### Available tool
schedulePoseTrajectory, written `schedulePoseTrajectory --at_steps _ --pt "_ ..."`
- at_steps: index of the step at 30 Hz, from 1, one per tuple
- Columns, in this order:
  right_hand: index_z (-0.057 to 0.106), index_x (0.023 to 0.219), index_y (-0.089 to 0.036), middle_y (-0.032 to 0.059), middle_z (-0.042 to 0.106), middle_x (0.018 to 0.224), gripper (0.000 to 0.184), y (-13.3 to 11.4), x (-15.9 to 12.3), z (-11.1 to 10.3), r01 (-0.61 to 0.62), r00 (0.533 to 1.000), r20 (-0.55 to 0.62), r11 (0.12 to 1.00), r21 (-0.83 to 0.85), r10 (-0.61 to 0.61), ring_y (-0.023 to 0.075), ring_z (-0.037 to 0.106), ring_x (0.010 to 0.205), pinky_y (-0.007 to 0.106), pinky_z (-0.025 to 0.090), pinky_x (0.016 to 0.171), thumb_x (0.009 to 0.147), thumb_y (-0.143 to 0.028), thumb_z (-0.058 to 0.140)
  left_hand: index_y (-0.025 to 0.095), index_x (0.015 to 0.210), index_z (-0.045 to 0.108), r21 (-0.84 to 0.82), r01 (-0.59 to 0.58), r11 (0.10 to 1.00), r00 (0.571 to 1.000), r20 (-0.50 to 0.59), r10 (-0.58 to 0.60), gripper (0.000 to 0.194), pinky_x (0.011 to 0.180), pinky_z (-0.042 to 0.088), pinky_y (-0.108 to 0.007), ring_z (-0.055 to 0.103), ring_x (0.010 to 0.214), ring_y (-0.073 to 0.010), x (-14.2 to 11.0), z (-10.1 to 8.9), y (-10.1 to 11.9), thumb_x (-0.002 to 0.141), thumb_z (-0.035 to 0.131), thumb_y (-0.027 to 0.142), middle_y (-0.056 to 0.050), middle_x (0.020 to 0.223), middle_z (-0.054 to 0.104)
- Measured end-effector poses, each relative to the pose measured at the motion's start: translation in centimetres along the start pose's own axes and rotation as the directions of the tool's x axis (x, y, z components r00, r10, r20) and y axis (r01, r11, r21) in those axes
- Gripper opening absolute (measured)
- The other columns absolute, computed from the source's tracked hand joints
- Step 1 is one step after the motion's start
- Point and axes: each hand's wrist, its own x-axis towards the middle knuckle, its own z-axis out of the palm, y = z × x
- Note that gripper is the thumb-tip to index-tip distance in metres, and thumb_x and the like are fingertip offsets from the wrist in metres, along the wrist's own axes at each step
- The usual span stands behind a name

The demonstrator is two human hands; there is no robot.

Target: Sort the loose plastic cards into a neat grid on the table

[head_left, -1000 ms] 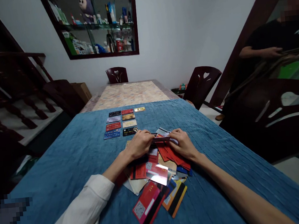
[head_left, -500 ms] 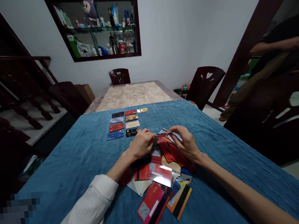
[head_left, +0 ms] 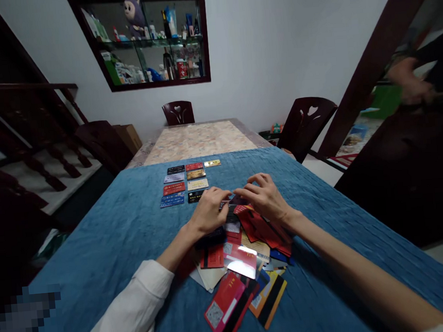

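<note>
A loose pile of plastic cards, mostly red with some black, orange and blue ones, lies on the blue cloth in front of me. My left hand is curled at the pile's far end, its fingers pinching a dark card. Just right of it, my right hand rests on the red cards with its fingers spread, the index fingertip reaching toward the left hand. Beyond the hands, several cards lie flat in neat rows.
The table's far half shows a bare patterned top. Dark wooden chairs stand at the far end and the right side. Another person's hand shows at the far right. A wall shelf holds bottles and a plush toy.
My right hand has let go of the card held between both hands and spread its fingers over the pile. The person on the right has moved further out of view.
</note>
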Motion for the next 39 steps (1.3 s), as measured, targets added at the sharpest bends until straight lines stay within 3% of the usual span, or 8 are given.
schedulePoseTrajectory --at_steps 4,13,21,31,39 --pt "0.068 0.115 -0.022 0.0036 0.071 0.083 0.023 -0.4 0.2 0.7 0.021 0.999 0.027 0.999 0.038 -0.022 0.0227 0.05 0.098 0.04 0.03 0.092 0.094 -0.017 0.059 0.016 0.103 0.069 -0.029 0.044 0.999 0.999 0.014 -0.043 0.024 0.087 0.048 -0.036 0.061 0.095 -0.0216 -0.1 0.6 -0.1 0.084 0.057 0.009 -0.007 0.097 0.073" --pt "0.068 0.112 -0.022 0.0044 0.075 0.092 0.02 -0.8 -0.9 2.4 -0.089 0.995 0.047 0.988 0.126 0.084 0.0232 0.052 0.097 0.04 0.033 0.089 0.098 -0.022 0.054 0.016 0.084 0.07 0.042 0.105 0.994 0.991 0.084 -0.108 0.015 0.079 0.047 -0.031 0.061 0.085 -0.0201 -0.1 0.9 -0.7 0.086 0.056 0.011 -0.006 0.084 0.071" --pt "0.066 0.115 -0.02 0.0068 0.074 0.096 0.025 0.1 -2.6 2.8 -0.198 0.977 0.126 0.951 0.24 0.171 0.0224 0.053 0.095 0.039 0.037 0.085 0.097 -0.017 0.05 0.015 0.087 0.072 0.111 0.144 0.983 0.976 0.148 -0.16 0.018 0.078 0.047 -0.031 0.062 0.085 -0.0213 0.0 0.5 -1.4 0.083 0.056 0.009 -0.009 0.086 0.071" --pt "0.066 0.113 -0.022 0.0066 0.072 0.097 0.024 -0.3 -2.1 3.1 -0.131 0.984 0.135 0.983 0.131 0.113 0.0229 0.049 0.097 0.04 0.034 0.088 0.097 -0.019 0.049 0.016 0.091 0.073 0.087 0.128 0.988 0.979 0.146 -0.14 0.025 0.08 0.048 -0.031 0.062 0.086 -0.0211 -0.1 0.8 -1.7 0.083 0.051 0.007 -0.008 0.087 0.072" --pt "0.064 0.121 -0.021 0.0115 0.063 0.115 0.033 -0.6 -1.8 2.8 -0.112 0.989 0.093 0.994 -0.01 0.113 0.0276 0.046 0.109 0.046 0.032 0.097 0.09 -0.033 0.062 0.017 0.092 0.072 0.083 0.142 0.986 0.986 0.075 -0.148 0.025 0.081 0.051 -0.033 0.063 0.089 -0.0215 0.2 0.0 -2.0 0.083 0.05 0.009 -0.007 0.088 0.071"
